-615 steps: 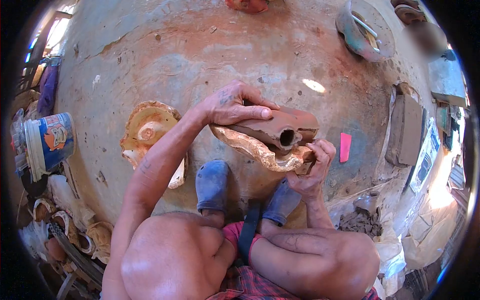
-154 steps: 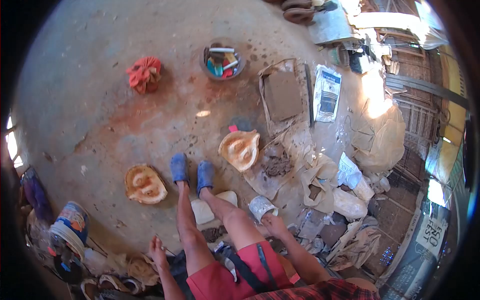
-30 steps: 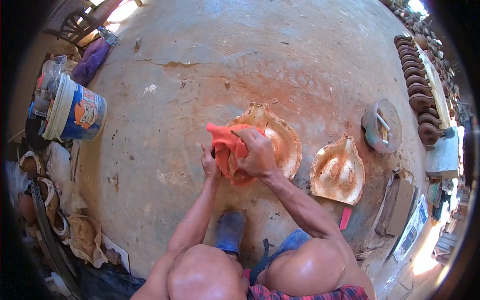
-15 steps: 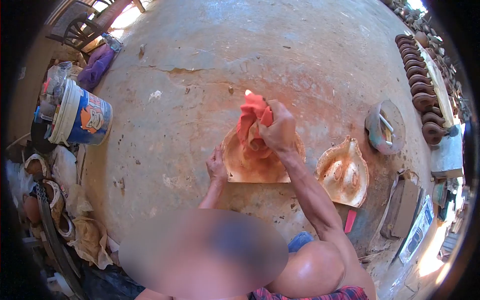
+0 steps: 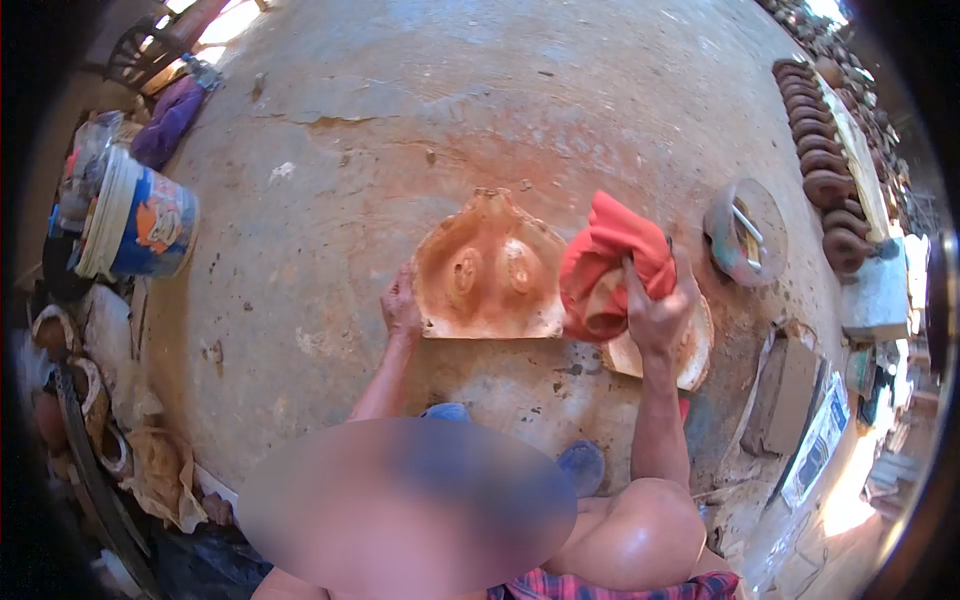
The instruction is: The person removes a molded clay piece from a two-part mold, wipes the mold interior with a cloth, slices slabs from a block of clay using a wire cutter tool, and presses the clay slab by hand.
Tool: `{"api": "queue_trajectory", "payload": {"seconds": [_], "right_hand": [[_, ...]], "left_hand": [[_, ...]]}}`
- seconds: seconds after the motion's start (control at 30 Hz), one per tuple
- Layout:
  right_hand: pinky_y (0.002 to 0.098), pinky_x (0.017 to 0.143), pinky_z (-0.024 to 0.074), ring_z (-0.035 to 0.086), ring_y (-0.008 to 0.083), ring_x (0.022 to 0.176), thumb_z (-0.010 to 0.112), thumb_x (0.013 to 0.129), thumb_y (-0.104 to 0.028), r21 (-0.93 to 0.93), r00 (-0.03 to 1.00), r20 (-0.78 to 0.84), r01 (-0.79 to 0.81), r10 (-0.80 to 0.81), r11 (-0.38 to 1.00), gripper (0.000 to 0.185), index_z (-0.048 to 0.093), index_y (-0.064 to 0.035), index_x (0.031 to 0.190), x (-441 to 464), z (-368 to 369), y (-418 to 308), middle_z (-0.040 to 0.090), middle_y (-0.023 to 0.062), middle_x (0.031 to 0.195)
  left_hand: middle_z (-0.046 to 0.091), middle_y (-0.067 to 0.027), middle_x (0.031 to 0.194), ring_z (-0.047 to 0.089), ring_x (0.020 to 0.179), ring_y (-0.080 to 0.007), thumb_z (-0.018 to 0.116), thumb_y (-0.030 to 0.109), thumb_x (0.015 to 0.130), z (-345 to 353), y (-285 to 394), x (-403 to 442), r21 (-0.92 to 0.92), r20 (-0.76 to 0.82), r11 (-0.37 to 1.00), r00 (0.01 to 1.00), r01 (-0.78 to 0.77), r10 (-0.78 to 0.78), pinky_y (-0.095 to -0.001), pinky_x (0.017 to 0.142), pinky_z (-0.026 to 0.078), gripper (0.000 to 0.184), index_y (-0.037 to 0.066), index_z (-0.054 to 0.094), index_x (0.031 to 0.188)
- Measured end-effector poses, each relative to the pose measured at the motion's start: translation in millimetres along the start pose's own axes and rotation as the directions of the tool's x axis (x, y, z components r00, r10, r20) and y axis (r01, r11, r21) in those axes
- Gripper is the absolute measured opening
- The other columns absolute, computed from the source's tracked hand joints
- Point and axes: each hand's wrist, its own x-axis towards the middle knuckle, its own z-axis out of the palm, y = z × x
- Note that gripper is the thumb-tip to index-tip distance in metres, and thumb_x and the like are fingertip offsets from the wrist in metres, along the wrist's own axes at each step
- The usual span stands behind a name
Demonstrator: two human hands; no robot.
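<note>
Clutching a gathered red cloth bundle (image 5: 625, 245) in the right hand (image 5: 668, 305), with bent fingers closed on its folds and a tan patch of unclear nature exposed at the lower end. Raised at the right edge of the left mould half (image 5: 490, 290) and overlapping the right mould half (image 5: 694, 355); impossible to tell contact from mere overlap at this angle. Resting the left hand (image 5: 402, 305) against the outer left rim of the left mould half, with fingers partly bent; impossible to tell a grip from simple steadying.

Set hollow side up on the concrete floor (image 5: 330, 200), side by side and apart, straight edges toward the wearer, in the case of both mould halves. Judged by colour, already coated reddish-orange across most of the left hollow, with paler areas left on the right-hand boss and along the straight edge. Harder to assess at the right mould half, partly hidden by bundle and hand, with no telling how complete any coating there. Not yet joined face to face. Untouched by either hand, farther right: brown clay slab (image 5: 785, 400) beside a printed sack (image 5: 815, 445).
</note>
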Motion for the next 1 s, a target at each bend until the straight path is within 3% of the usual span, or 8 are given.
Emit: {"api": "queue_trajectory", "payload": {"seconds": [0.07, 0.2, 0.37, 0.5, 0.57, 0.7, 0.73, 1.0], "right_hand": [[0.0351, 0.087, 0.0542, 0.070, 0.0224, 0.099, 0.080, 0.082, -0.005, 0.116, 0.996, -0.054, 0.083, -0.077, 0.990, 0.034, 0.067, 0.0047, 0.112, -17, -26, 21, 0.074, 0.0166, 0.105], [0.0401, 0.089, 0.0553, 0.072, 0.0324, 0.099, 0.082, 0.078, -0.010, -0.408, 0.988, -0.123, 0.039, -0.098, 0.912, 0.041, 0.069, 0.0019, 0.116, -69, -65, 87, 0.073, 0.0182, 0.105], [0.0415, 0.080, 0.0565, 0.074, 0.0322, 0.091, 0.083, 0.081, -0.011, -0.256, 0.928, -0.371, -0.143, 0.040, 0.956, 0.040, 0.068, 0.0015, 0.116, -96, -84, 91, 0.075, 0.0195, 0.099], [0.0382, 0.075, 0.0563, 0.074, 0.0266, 0.083, 0.082, 0.083, -0.011, -0.401, 0.937, -0.317, -0.275, 0.149, 0.874, 0.033, 0.068, -0.0003, 0.111, -89, -103, 120, 0.075, 0.0175, 0.091], [0.0452, 0.077, 0.0529, 0.069, 0.0404, 0.086, 0.083, 0.078, -0.010, -0.285, 0.856, -0.407, -0.451, 0.319, 0.846, 0.030, 0.064, -0.0031, 0.101, -102, -115, 108, 0.068, 0.0213, 0.089], [0.0475, 0.072, 0.0519, 0.067, 0.0437, 0.081, 0.083, 0.078, -0.012, -0.377, 0.863, -0.503, -0.276, 0.054, 0.884, 0.028, 0.061, -0.0021, 0.091, -90, -122, 124, 0.066, 0.0208, 0.084], [0.0474, 0.072, 0.0515, 0.067, 0.0433, 0.080, 0.083, 0.078, -0.012, -0.430, 0.897, -0.398, -0.368, 0.193, 0.824, 0.029, 0.060, -0.0019, 0.090, -82, -130, 129, 0.066, 0.0206, 0.084], [0.0446, 0.075, 0.0542, 0.072, 0.0378, 0.083, 0.081, 0.085, -0.017, -0.404, 0.921, -0.355, -0.309, 0.164, 0.861, 0.027, 0.064, -0.0013, 0.098, -41, -116, 136, 0.071, 0.0227, 0.087]], "left_hand": [[0.074, -0.0078, 0.115, 0.068, 0.101, -0.0159, 0.052, 0.033, 0.111, -10, -25, 17, 0.117, -0.078, 0.991, 0.994, -0.062, 0.072, -0.0324, 0.091, 0.055, 0.045, -0.004, 0.069, 0.129], [0.073, -0.0091, 0.117, 0.068, 0.102, -0.0176, 0.053, 0.032, 0.110, -19, -28, 27, 0.195, -0.051, 0.976, 0.993, -0.093, 0.105, -0.0316, 0.091, 0.054, 0.044, -0.005, 0.069, 0.128], [0.073, -0.0101, 0.118, 0.070, 0.103, -0.0173, 0.048, 0.029, 0.112, -13, -8, 19, -0.007, 0.068, 0.999, 0.997, -0.034, 0.034, -0.0311, 0.089, 0.056, 0.043, -0.006, 0.066, 0.130], [0.073, -0.0093, 0.114, 0.070, 0.097, -0.0173, 0.052, 0.034, 0.110, -7, -9, 24, 0.005, 0.039, 0.997, 0.996, -0.079, 0.078, -0.0317, 0.084, 0.056, 0.045, -0.005, 0.069, 0.126], [0.073, -0.0096, 0.118, 0.070, 0.101, -0.0163, 0.049, 0.032, 0.111, -19, -13, 26, 0.060, 0.045, 0.997, 0.998, -0.053, 0.050, -0.0302, 0.088, 0.057, 0.045, -0.006, 0.066, 0.128], [0.073, -0.0097, 0.118, 0.070, 0.100, -0.0166, 0.050, 0.033, 0.111, -16, -2, 16, 0.065, 0.074, 0.997, 0.997, -0.032, 0.027, -0.0296, 0.088, 0.056, 0.046, -0.007, 0.066, 0.127], [0.073, -0.0098, 0.118, 0.070, 0.100, -0.0167, 0.050, 0.034, 0.111, -13, -1, 15, 0.075, 0.068, 0.997, 0.997, -0.025, 0.020, -0.0296, 0.087, 0.056, 0.047, -0.007, 0.066, 0.127], [0.074, -0.0111, 0.111, 0.070, 0.095, -0.0200, 0.053, 0.039, 0.109, -9, 1, 16, 0.146, -0.004, 0.989, 0.999, -0.032, 0.033, -0.0319, 0.081, 0.056, 0.049, -0.004, 0.069, 0.124]]}}
